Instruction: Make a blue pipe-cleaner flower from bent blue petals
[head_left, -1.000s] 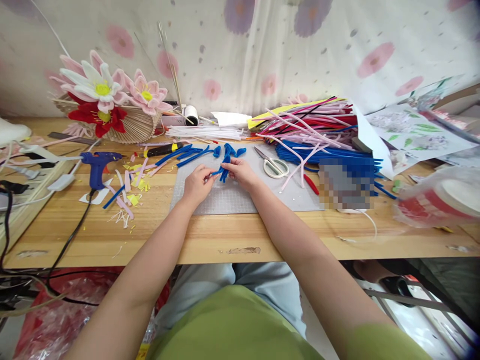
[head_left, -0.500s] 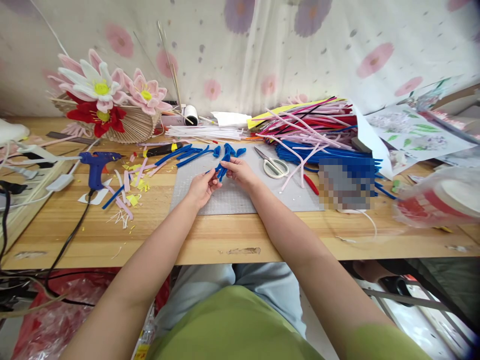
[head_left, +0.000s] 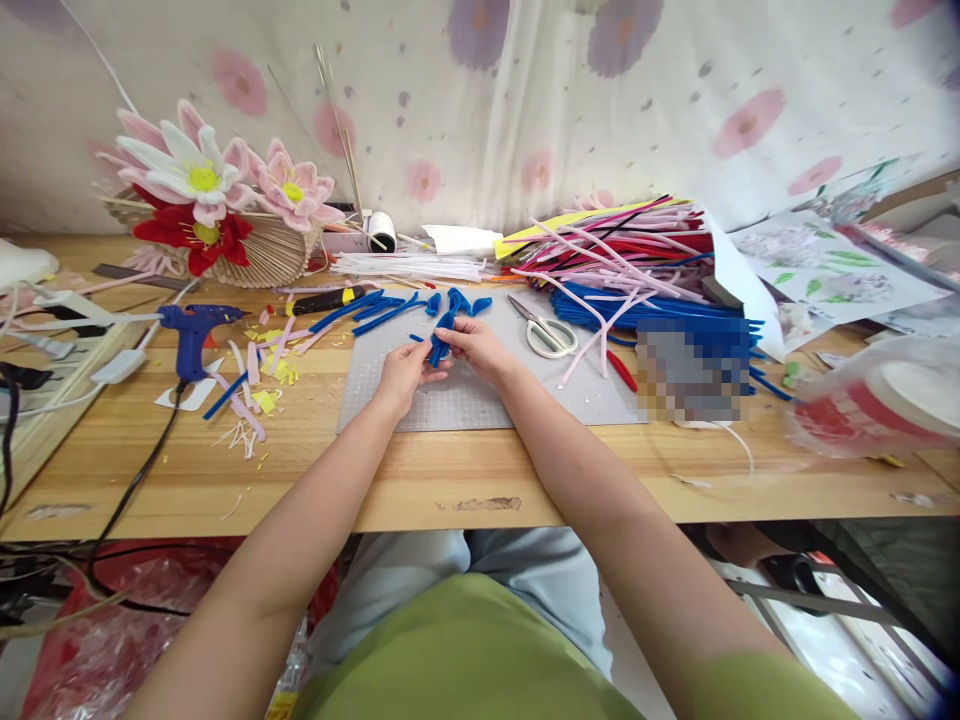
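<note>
Left hand (head_left: pixel 403 372) and right hand (head_left: pixel 474 343) close together over grey cutting mat (head_left: pixel 450 400), fingertips of both pinched on one bent blue pipe cleaner piece (head_left: pixel 438 345) between them, held just above mat, centre of table. More blue pieces (head_left: pixel 459 300) on far edge of mat, just beyond hands (short, curled). Straight blue strips (head_left: pixel 379 310) to far left of those, partly off mat.

Scissors (head_left: pixel 546 330) w/ white handles on mat, right of hands, near but not touching. Big heap of pipe cleaners (head_left: pixel 630 260) at far right: pink, red, blue, some spilling onto mat. Blurred patch near that heap, contents can't tell.

Blue glue gun (head_left: pixel 193 330) on wooden table (head_left: pixel 450 480) at left, black cord trailing off near edge. Pink, yellow and blue scraps (head_left: pixel 255 380) scattered betw. glue gun and mat. Basket w/ pink, white and red flowers (head_left: pixel 206 200) at far left. White spool (head_left: pixel 382 230) at far centre against flowered curtain (head_left: pixel 525 90). Printed sheets (head_left: pixel 825 265) at far right; clear tub (head_left: pixel 877 395) w/ red inside at right edge, blurred.

Green shirt and pale trousers at near bottom, under table edge.
</note>
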